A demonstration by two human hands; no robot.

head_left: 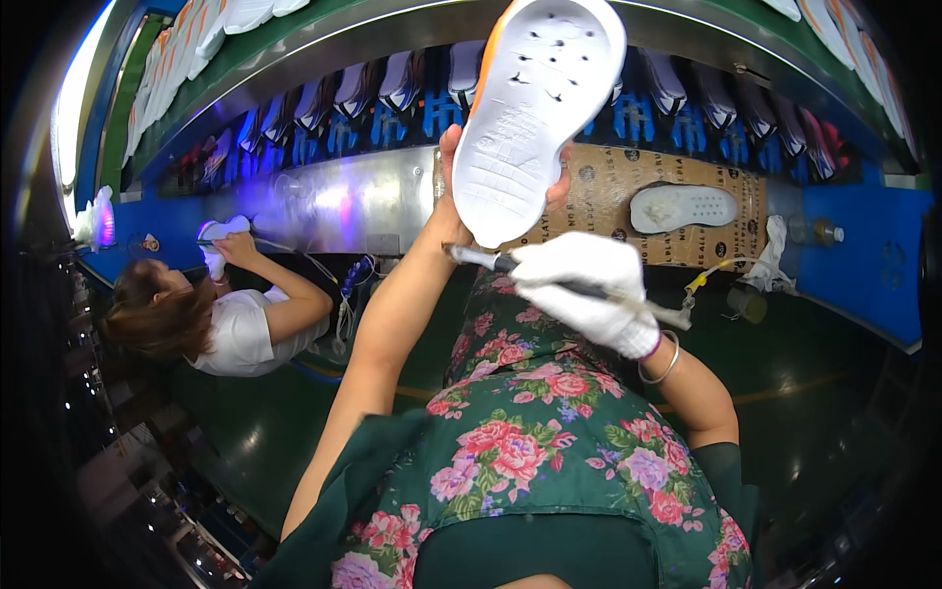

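My bare left hand [448, 177] grips a white shoe sole [510, 167] from behind, fingers showing at both its edges. The sole stands raised, its pitted, patterned face toward me, with orange along its upper left edge. In a white glove, my right hand [579, 285] is closed around the dark handle of a brush [476, 257]. The brush's pale head is just below the narrow lower end of the sole, close to my left wrist; whether it touches either, I cannot tell.
A second white sole [685, 208] lies on printed cardboard [589, 191] on the bench. A row of shoes [397, 83] hangs beyond. A thin hose with a yellow fitting [695, 285], a white cloth [775, 257] and a clear bottle [814, 232] are at right. A co-worker [240, 324] handles a sole at left.
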